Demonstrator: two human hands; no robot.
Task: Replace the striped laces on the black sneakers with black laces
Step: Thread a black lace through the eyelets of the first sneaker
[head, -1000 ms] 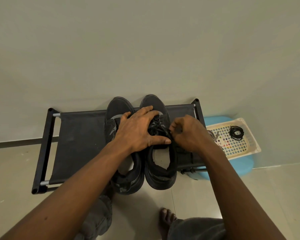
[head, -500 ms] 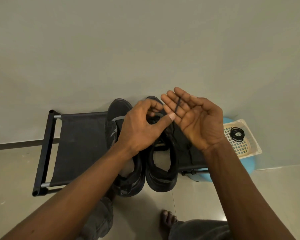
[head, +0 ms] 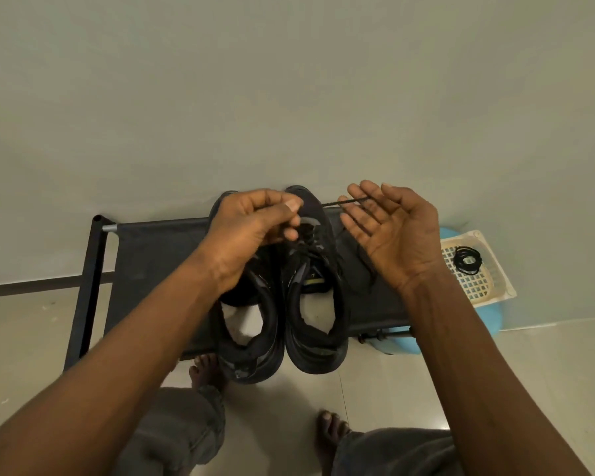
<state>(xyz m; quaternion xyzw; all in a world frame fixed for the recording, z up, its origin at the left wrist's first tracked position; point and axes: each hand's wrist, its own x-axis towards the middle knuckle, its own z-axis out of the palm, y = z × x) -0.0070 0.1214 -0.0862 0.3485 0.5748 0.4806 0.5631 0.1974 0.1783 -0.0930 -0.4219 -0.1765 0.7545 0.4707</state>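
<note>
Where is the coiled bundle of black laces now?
In the head view, the coiled bundle of black laces lies at the right, in the cream perforated plastic basket beside the black fabric rack.

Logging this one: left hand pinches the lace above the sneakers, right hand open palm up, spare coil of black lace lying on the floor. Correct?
Not quite. The head view shows the coil of black lace in the cream basket, not on the floor. The rest holds: left hand pinches the lace above the sneakers, right hand open, palm up.
</note>
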